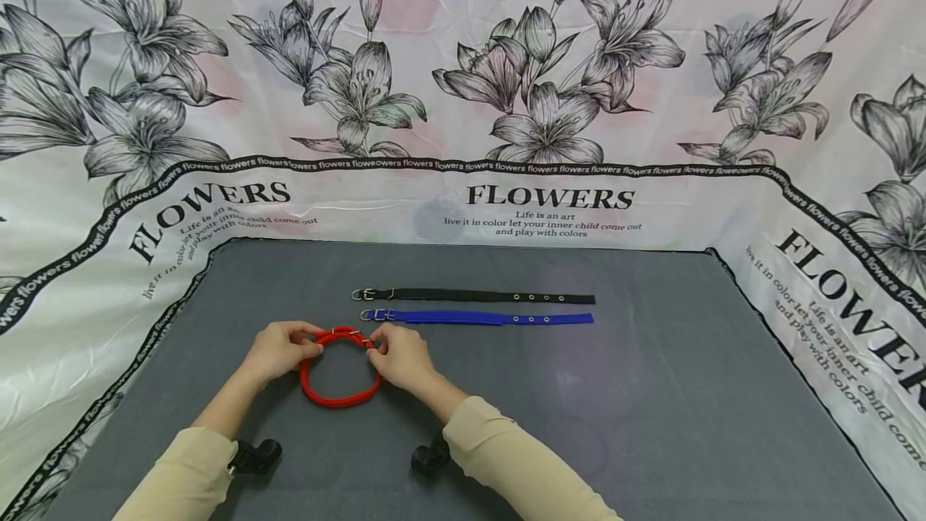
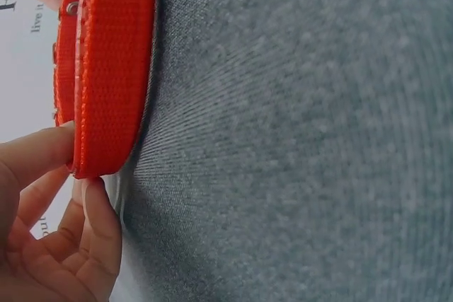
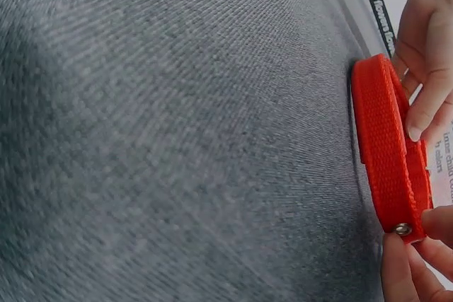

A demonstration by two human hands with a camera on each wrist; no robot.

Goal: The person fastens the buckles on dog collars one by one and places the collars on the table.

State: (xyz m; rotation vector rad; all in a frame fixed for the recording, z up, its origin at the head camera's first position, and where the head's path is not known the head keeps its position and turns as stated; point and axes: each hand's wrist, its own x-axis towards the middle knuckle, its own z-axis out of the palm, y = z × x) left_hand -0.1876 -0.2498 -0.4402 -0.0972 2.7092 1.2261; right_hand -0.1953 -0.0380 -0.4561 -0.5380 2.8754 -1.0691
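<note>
A red webbing collar (image 1: pixel 340 403) is bent round into a ring and stands on its edge on the grey cloth. My left hand (image 1: pixel 278 352) pinches its left side between thumb and fingers. On the opposite side, my right hand (image 1: pixel 402 356) pinches the band near the metal fittings at the top right. In the right wrist view a metal eyelet (image 3: pixel 403 229) shows on the band beside the right fingertips. The left wrist view shows the red band (image 2: pixel 117 68) from outside, with the left thumb over its edge. Whether the buckle is fastened, I cannot tell.
Behind the ring, a black collar (image 1: pixel 456 295) and a blue collar (image 1: pixel 456 317) lie flat and parallel, buckles to the left, eyelets to the right. The grey cloth (image 1: pixel 651 392) is bordered by a white flower-printed sheet (image 1: pixel 391 207) that rises at the back.
</note>
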